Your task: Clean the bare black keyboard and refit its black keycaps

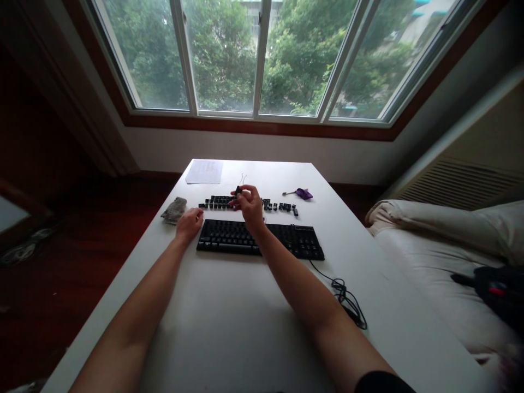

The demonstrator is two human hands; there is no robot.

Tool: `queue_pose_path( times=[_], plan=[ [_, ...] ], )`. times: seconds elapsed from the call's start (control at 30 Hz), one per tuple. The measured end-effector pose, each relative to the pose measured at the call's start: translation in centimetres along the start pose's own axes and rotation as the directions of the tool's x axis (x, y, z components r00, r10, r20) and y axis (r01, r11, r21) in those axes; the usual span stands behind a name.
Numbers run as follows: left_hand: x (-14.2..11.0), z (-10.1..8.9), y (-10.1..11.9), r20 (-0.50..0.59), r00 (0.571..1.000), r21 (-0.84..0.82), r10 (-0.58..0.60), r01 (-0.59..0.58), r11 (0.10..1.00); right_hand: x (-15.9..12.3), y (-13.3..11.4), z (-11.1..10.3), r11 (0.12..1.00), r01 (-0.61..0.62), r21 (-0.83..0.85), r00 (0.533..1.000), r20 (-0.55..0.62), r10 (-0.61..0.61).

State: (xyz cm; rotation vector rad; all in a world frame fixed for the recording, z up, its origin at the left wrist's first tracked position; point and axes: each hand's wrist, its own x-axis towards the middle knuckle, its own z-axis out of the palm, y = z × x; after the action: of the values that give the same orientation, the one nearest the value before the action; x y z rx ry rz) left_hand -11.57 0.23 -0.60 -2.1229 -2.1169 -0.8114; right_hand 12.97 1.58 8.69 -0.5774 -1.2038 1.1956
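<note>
My right hand [248, 206] is raised above the loose keycaps, its fingertips pinching a small black keycap [238, 190]. Below it, a black keyboard [229, 236] lies flat on the white table, partly covered by my right forearm. Just behind the keyboard, several loose black keycaps [219, 203] are set out in rows; my right hand hides some of them. My left hand [190, 224] rests on the table beside the keyboard's left end with its fingers curled in. Whether anything is inside them is hidden. A crumpled grey cloth [175, 210] lies left of that hand.
Sheets of paper [203, 171] lie at the table's far left corner. A purple-handled tool [303, 194] lies at the back right. The keyboard's black cable [347, 299] is coiled at the right. Past the table's right edge stands a pale sofa [421, 273].
</note>
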Motion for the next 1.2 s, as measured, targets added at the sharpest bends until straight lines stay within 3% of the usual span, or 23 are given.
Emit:
queue_pose_path(
  times=[0.13, 0.27, 0.53, 0.83, 1.07, 1.2],
  plan=[
    [0.0, 0.2, -0.2, 0.002, 0.998, 0.031, 0.064, -0.064, 0.998, -1.0, 3.3, -0.1, 0.992, -0.122, 0.025, 0.977, 0.181, 0.115],
    [0.2, 0.5, -0.5, 0.018, 0.995, 0.044, 0.100, -0.101, 0.994, -1.1, 5.0, -1.0, 0.981, -0.194, 0.022, 0.937, 0.300, 0.178],
    [0.0, 0.5, -0.3, 0.026, 0.997, 0.031, 0.068, -0.069, 0.997, -1.6, 7.3, -1.5, 0.973, -0.229, -0.008, 0.913, 0.346, 0.217],
    [-0.1, 0.2, -0.2, 0.031, 0.999, -0.012, 0.030, -0.029, 1.000, -2.2, 7.3, -1.5, 0.974, -0.225, 0.006, 0.882, 0.426, 0.201],
    [-0.2, -0.2, 0.3, 0.049, 0.999, -0.024, -0.004, 0.005, 1.000, -2.7, 7.6, -1.1, 0.980, -0.184, -0.083, 0.881, 0.428, 0.201],
    [-0.6, -0.3, 0.5, 0.036, 0.999, -0.033, -0.026, 0.028, 0.999, -3.1, 7.7, -1.1, 0.964, -0.094, -0.248, 0.908, 0.377, 0.185]
  ],
)
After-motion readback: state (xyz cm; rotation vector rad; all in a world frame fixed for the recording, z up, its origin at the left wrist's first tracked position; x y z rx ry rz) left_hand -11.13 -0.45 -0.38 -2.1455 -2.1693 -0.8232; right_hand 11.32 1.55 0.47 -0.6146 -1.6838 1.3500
